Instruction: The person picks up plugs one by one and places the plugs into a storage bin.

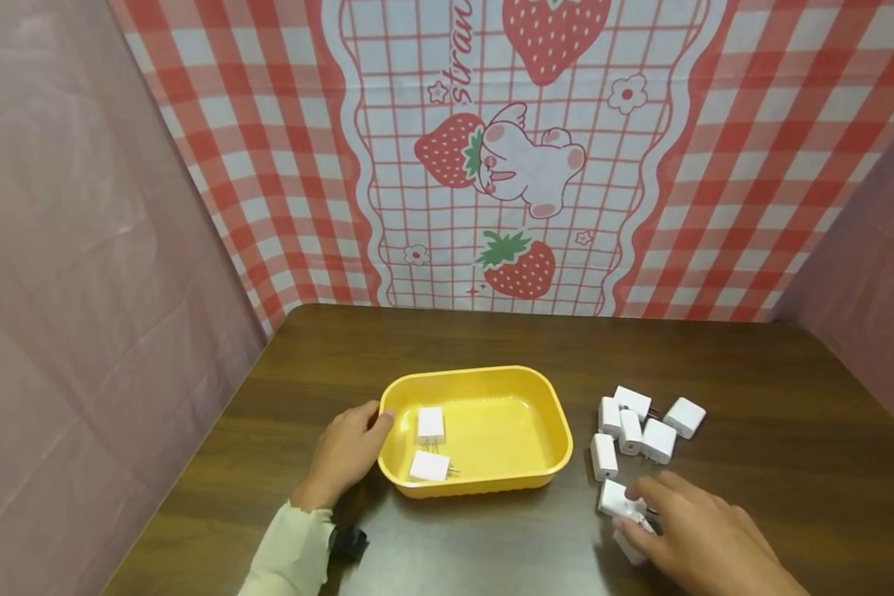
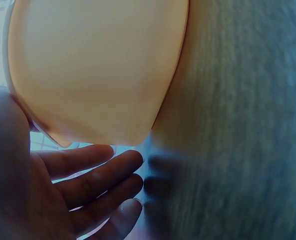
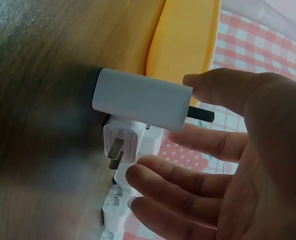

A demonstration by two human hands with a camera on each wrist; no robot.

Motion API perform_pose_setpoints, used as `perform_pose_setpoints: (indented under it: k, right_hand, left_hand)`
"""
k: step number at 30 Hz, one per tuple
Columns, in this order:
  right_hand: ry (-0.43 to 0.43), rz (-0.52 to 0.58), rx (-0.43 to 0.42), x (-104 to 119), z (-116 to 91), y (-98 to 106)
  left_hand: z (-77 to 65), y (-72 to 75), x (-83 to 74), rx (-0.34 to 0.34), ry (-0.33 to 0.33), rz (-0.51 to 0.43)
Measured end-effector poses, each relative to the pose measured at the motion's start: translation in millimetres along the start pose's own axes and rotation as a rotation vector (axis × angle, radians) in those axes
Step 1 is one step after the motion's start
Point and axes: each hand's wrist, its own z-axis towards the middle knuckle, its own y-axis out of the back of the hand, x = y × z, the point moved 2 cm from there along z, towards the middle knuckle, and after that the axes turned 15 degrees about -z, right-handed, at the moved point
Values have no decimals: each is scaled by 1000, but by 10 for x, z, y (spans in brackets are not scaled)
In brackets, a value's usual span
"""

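Observation:
My left hand [image 1: 348, 447] holds the left end of a yellow plastic tray [image 1: 492, 484], thumb over the rim and fingers along the outer wall. Inside the tray lie two white plug chargers, an upper charger [image 1: 430, 424] and a lower charger [image 1: 430, 466]. On the right, my right hand [image 1: 696, 530] reaches over two white chargers at the near end of a group. In the right wrist view, thumb and index finger are spread around the nearest charger [image 3: 143, 100], which has dark prongs. A firm pinch on it is not visible. Another charger [image 3: 122, 137] is just behind it.
Several more white chargers [image 1: 658, 440] lie loosely grouped on the brown wooden table [image 1: 477, 546], right of the tray. A red-and-white checked strawberry cloth [image 1: 521, 165] hangs behind the table. Pinkish drapes [image 1: 104, 290] flank the sides.

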Motion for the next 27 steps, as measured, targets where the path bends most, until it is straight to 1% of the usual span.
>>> perform_pose_setpoints:
  k: [2,5,10,17,18,22,27]
  right_hand:
    - [2,-10,-9,0,-6,5]
    - [2,-13,2,-2,-9,-2]
    - [8,6,70,3,3,-54]
    - [36,-10,15,31,-46,-137]
    - [38,-7,22,34,-44,-149]
    - [27,0,31,54,-37,-174]
    - [10,-19,-9,67,-57,-187]
  left_hand:
    - [4,1,5,-1,3,3]
    - [8,-1,7,-1,-1,8]
    - [9,-1,4,-5,-3,7]
    - [11,2,2,-11,-9,13]
    - [12,2,2,-11,-9,14]
    - [13,0,7,-9,-4,16]
    - [14,4,6,-10,-4,12]
